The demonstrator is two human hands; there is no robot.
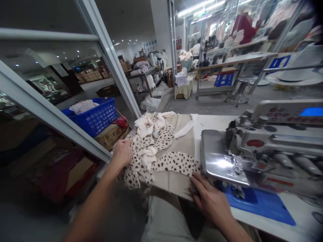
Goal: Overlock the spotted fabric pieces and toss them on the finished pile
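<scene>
A bunched pile of cream fabric pieces with dark spots lies at the table's left end, with plain white pieces mixed in. My left hand is at the pile's left side, its fingers curled into the spotted cloth. One curved spotted fabric piece is spread flat towards the sewing machine. At its right lower edge is my right hand, fingers stretched out and tips touching the cloth, thumb apart below. Slight blur covers both hands.
The machine's metal bed stands just right of the flat piece, above a blue plate. A metal frame post rises at the left. Beyond it sits a blue basket on a cardboard box.
</scene>
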